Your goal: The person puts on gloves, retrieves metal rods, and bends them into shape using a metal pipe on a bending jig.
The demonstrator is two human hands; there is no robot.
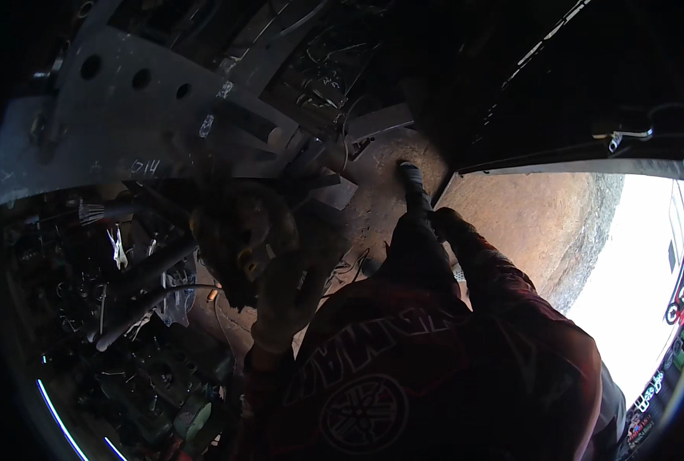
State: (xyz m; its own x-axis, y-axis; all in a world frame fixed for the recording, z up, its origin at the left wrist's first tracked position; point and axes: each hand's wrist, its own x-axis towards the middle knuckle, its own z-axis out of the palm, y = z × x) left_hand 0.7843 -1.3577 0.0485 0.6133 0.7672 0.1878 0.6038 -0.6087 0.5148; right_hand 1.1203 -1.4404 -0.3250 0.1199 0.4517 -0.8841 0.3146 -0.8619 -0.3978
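Nearest, a red printed sleeve (403,384) fills the lower view. Above it the gloved left hand (284,296) wraps its fingers around a round, grimy metal part (242,234) held over scrap. Farther off, the right hand (443,221) is dark; its grip cannot be told.

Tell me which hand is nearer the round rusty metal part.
Left. The gloved left hand grips the round rusty metal part from its right side. The right hand is well off to the right, near the dark boot on the dirt floor.
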